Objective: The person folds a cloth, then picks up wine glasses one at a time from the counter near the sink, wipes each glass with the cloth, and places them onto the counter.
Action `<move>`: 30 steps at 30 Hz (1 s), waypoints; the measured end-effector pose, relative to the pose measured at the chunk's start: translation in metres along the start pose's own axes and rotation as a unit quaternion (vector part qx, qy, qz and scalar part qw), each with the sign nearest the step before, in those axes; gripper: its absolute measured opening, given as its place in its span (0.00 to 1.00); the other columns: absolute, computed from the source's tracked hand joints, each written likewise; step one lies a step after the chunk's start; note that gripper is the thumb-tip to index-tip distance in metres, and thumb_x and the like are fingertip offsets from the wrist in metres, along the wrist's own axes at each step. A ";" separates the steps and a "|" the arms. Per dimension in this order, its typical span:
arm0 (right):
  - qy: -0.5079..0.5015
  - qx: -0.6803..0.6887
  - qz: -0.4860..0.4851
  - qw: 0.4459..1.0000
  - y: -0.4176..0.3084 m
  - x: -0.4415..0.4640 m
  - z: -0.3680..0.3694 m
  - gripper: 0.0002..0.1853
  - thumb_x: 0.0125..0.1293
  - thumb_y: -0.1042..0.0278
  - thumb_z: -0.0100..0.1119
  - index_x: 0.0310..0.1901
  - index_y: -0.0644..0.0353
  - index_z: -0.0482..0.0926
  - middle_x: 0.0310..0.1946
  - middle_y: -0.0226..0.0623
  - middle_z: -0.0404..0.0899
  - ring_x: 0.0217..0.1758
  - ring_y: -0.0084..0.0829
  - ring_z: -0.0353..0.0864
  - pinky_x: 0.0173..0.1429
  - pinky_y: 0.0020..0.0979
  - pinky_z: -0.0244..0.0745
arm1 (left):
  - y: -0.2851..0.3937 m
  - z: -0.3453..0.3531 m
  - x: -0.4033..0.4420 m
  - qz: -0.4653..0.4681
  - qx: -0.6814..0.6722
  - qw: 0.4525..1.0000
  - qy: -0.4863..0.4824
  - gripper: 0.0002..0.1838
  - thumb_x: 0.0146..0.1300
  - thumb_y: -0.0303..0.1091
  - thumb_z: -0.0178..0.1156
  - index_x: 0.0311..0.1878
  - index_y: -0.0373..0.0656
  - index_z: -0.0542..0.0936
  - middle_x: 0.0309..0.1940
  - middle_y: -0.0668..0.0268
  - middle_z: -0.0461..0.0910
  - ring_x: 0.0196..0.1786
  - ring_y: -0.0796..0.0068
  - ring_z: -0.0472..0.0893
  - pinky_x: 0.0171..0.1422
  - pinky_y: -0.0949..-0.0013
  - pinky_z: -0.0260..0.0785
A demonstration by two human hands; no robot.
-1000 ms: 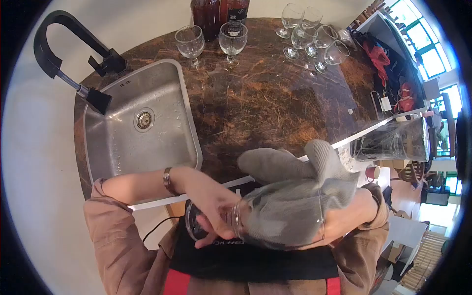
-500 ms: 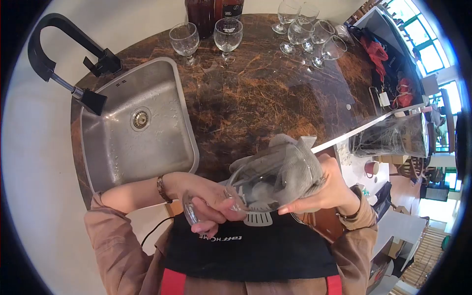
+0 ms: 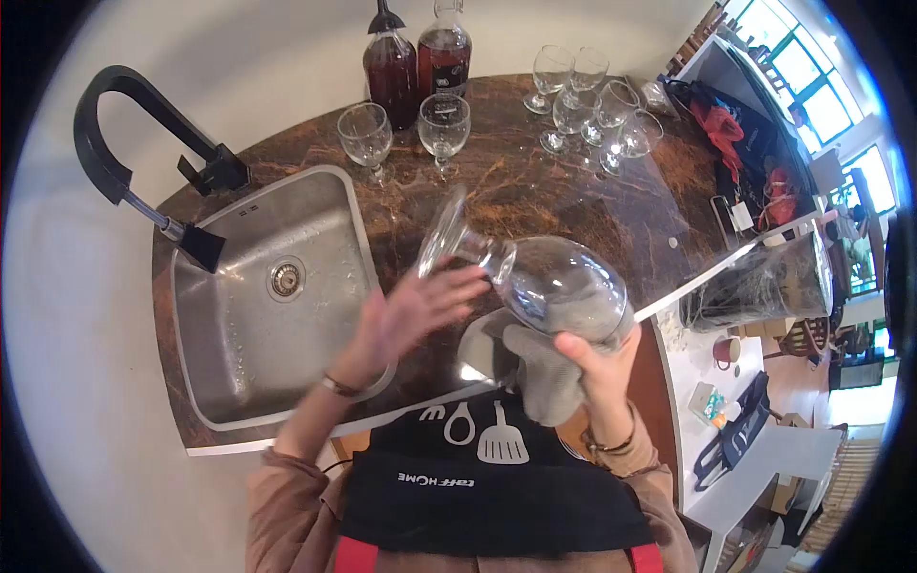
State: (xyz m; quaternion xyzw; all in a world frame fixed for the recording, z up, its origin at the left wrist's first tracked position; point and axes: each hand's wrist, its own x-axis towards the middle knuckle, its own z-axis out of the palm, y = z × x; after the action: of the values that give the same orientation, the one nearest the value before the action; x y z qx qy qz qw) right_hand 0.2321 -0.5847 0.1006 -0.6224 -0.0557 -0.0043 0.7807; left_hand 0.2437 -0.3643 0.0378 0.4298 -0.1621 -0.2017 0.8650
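My right hand [image 3: 602, 368] grips the bowl of a large clear stemmed glass [image 3: 564, 277], with a grey cloth [image 3: 549, 372] bunched at its rim and hanging below. The glass is tilted nearly sideways, its foot pointing up and to the left. Beside the stem and foot is my left hand [image 3: 411, 320], fingers stretched out and somewhat blurred; whether it touches the glass I cannot tell. Two smaller stemmed glasses [image 3: 444, 129] stand upright on the dark marbled counter [image 3: 401, 220] beyond.
A steel sink [image 3: 272, 353] with a black faucet [image 3: 143, 105] lies to the left. Two bottles of dark red liquid [image 3: 390, 76] stand at the back. Several stemmed glasses [image 3: 573, 110] are grouped at the back right, near a black tray with red bags [image 3: 716, 124].
The large glass has swung up over the counter, its foot now raised. My left hand has let go of the foot and opened. The cloth hangs lower. The view has tipped upward.
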 end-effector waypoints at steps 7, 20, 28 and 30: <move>-0.091 -0.169 -0.096 0.977 0.041 -0.012 0.005 0.14 0.44 0.72 0.66 0.36 0.63 0.79 0.32 0.38 0.80 0.37 0.33 0.79 0.46 0.29 0.70 | -0.008 0.052 0.053 0.134 -0.047 0.948 0.284 0.25 0.58 0.55 0.50 0.46 0.42 0.69 0.41 0.57 0.75 0.49 0.65 0.74 0.55 0.65 0.63; -0.344 -0.514 -0.254 0.743 0.035 -0.011 -0.002 0.17 0.51 0.67 0.59 0.44 0.60 0.73 0.41 0.44 0.73 0.45 0.46 0.71 0.50 0.40 0.65 | 0.007 0.065 0.045 0.046 -0.154 0.948 0.275 0.19 0.64 0.46 0.46 0.21 0.47 0.64 0.10 0.74 0.58 0.26 0.72 0.77 0.34 0.71 0.68; -0.363 0.257 0.156 0.882 0.050 -0.026 -0.011 0.42 0.42 0.69 0.66 0.60 0.67 0.55 0.55 0.42 0.63 0.57 0.36 0.63 0.61 0.34 0.57 | 0.016 0.053 0.057 0.063 -0.149 0.987 0.007 0.19 0.67 0.44 0.37 0.19 0.53 0.59 0.04 0.78 0.49 0.23 0.68 0.75 0.46 0.71 0.64; -0.240 0.464 0.321 0.790 0.046 -0.038 -0.012 0.54 0.30 0.64 0.74 0.61 0.67 0.52 0.56 0.40 0.61 0.59 0.34 0.61 0.63 0.33 0.54 | 0.016 0.055 0.062 0.060 -0.160 0.984 0.051 0.18 0.67 0.44 0.38 0.19 0.53 0.59 0.04 0.78 0.50 0.23 0.68 0.75 0.45 0.71 0.65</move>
State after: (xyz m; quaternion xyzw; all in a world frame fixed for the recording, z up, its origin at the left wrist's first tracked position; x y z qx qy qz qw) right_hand 0.1988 -0.5883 0.0494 -0.1477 -0.0333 0.4227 0.8935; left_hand 0.2756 -0.4231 0.0893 0.2850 -0.1089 -0.1508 0.9403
